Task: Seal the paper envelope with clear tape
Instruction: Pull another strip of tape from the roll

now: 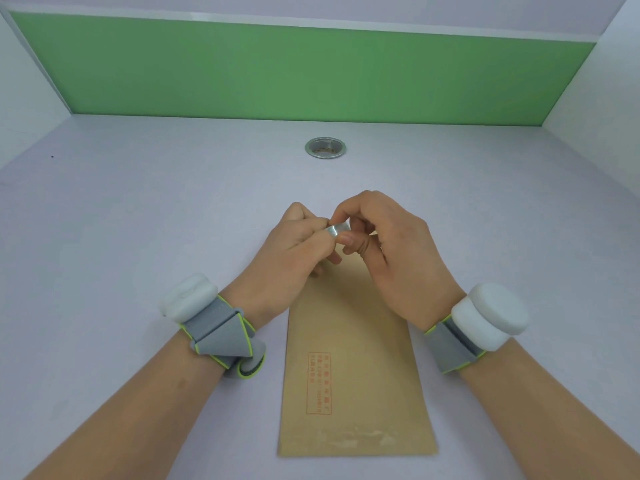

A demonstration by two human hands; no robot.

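Observation:
A long brown paper envelope (356,375) lies flat on the pale desk, its far end hidden under my hands. It bears a small red printed box of text. Above that far end, my left hand (294,247) and my right hand (391,247) meet with curled fingers. Between their fingertips sits a small roll of clear tape (337,229), shiny and greyish. Both hands pinch it, the left from the left side, the right from above and below. Whether a strip is pulled free I cannot tell.
A round metal cable grommet (325,147) is set in the desk (138,220) behind the hands. A green back panel (311,71) and white side walls enclose the desk. Grey straps with white pods sit on both wrists.

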